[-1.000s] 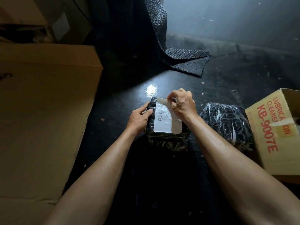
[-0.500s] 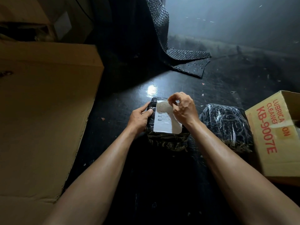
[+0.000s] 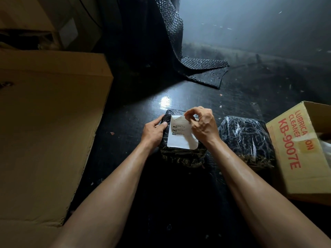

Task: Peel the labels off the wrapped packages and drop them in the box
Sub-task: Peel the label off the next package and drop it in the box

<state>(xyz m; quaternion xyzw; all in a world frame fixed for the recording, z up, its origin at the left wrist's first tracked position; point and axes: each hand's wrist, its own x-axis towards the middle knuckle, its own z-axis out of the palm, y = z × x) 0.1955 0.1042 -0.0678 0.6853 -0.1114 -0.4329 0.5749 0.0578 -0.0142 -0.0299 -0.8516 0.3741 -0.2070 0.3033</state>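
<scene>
Only the head view here, and it's pretty dim. The print on the white label (image 3: 180,135) is too small to read, and the right hand (image 3: 201,126) covers its top right corner, fingers pinched on that edge. The left hand (image 3: 155,130) grips the wrapped package (image 3: 182,154) on the dark floor (image 3: 179,203). A second package (image 3: 246,138) sits just right, touching the cut-off box (image 3: 295,154). Flat cardboard (image 3: 44,122) lies left, bubble wrap (image 3: 204,68) behind.

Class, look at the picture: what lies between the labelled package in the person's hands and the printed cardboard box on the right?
In the head view, a second wrapped package with no label showing lies between the labelled package and the printed box.
</scene>
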